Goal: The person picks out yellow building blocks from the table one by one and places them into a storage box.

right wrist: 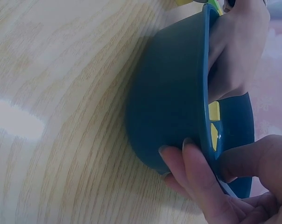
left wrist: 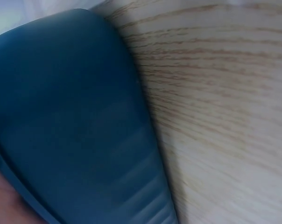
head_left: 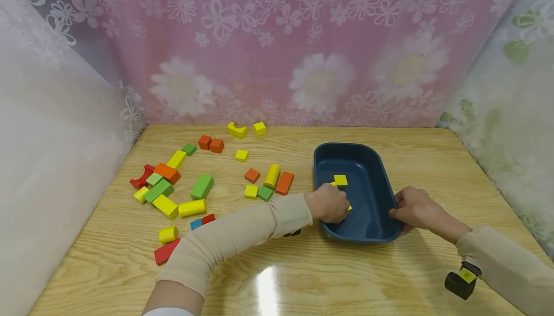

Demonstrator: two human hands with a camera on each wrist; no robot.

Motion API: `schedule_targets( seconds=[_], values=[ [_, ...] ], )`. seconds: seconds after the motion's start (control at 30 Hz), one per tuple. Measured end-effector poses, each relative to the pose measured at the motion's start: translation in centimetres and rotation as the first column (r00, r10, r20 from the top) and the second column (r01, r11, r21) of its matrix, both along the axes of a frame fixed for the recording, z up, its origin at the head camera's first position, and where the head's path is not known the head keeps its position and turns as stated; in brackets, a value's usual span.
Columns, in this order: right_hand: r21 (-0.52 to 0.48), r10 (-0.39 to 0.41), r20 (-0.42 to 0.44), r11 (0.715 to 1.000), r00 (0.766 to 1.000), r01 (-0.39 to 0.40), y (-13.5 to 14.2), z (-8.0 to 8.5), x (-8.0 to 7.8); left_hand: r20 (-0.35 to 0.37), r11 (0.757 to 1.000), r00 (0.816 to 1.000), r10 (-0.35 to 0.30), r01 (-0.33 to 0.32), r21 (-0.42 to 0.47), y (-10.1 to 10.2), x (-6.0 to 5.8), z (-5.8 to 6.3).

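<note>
A dark blue plastic tub (head_left: 359,232) stands on the table. My right hand (head_left: 417,210) grips its near right rim; in the right wrist view the thumb is inside and the fingers (right wrist: 176,163) lie against the outer wall. My left hand (head_left: 330,203) reaches over the left rim into the tub, knuckles up, its fingertips hidden. A yellow block (head_left: 340,180) lies on the tub floor just beyond that hand, and more yellow shows at its edges. Whether the left fingers hold a block cannot be seen. The left wrist view shows mostly the tub's outer wall (left wrist: 85,116).
Several wooden blocks lie scattered on the left of the table, among them a green block (head_left: 202,186), a yellow cylinder (head_left: 272,176) and an orange block (head_left: 284,183). The left forearm passes over the table near a red block (head_left: 166,252). A pink floral curtain (head_left: 277,56) hangs behind.
</note>
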State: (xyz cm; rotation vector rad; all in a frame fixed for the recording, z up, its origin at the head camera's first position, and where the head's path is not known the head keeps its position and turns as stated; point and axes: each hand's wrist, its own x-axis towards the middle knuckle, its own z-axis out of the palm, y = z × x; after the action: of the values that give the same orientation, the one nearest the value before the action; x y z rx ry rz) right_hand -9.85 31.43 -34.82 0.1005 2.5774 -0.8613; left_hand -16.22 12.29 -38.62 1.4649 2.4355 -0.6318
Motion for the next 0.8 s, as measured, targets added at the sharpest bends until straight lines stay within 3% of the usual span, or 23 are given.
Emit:
schedule_targets(
  seconds=[0.17, 0.27, 0.43, 0.53, 0.63, 0.73, 0.8],
  values=[
    [0.007, -0.005, 0.001, 1.0, 1.0, 0.005, -0.1, -0.2, -0.1, -0.015, 0.998, 1.0, -0.011, 0.012, 0.06, -0.3, -0.1, -0.1],
    [0.009, 0.002, 0.006, 1.0, 1.0, -0.002, -0.2, -0.3, -0.2, -0.039, 0.988, 0.999, -0.028, 0.034, 0.152, -0.8, -0.3, 0.1],
    [0.018, 0.01, 0.007, 1.0, 1.0, -0.01, -0.3, -0.4, -0.5, -0.045, 0.926, 0.999, -0.027, 0.042, 0.375, -2.0, -1.8, 1.3],
    [0.024, 0.018, 0.0, 1.0, 1.0, -0.018, -0.2, -0.5, -0.4, -0.01, 0.881, 1.0, 0.001, 0.004, 0.473, -3.0, -3.3, 2.4],
    [0.033, 0.017, 0.002, 0.999, 1.0, -0.017, -0.1, -0.5, -0.4, 0.028, 0.854, 0.999, 0.036, -0.046, 0.517, -4.4, -5.2, 3.6],
    [0.042, 0.011, 0.004, 0.999, 1.0, -0.011, 0.0, -0.5, -0.5, 0.085, 0.832, 0.991, 0.104, -0.133, 0.539, -6.2, -7.6, 4.7],
    [0.046, 0.014, 0.005, 0.999, 1.0, -0.014, 0.1, -0.5, -0.5, 0.158, 0.804, 0.973, 0.171, -0.23, 0.548, -7.7, -9.2, 5.2]
  ],
)
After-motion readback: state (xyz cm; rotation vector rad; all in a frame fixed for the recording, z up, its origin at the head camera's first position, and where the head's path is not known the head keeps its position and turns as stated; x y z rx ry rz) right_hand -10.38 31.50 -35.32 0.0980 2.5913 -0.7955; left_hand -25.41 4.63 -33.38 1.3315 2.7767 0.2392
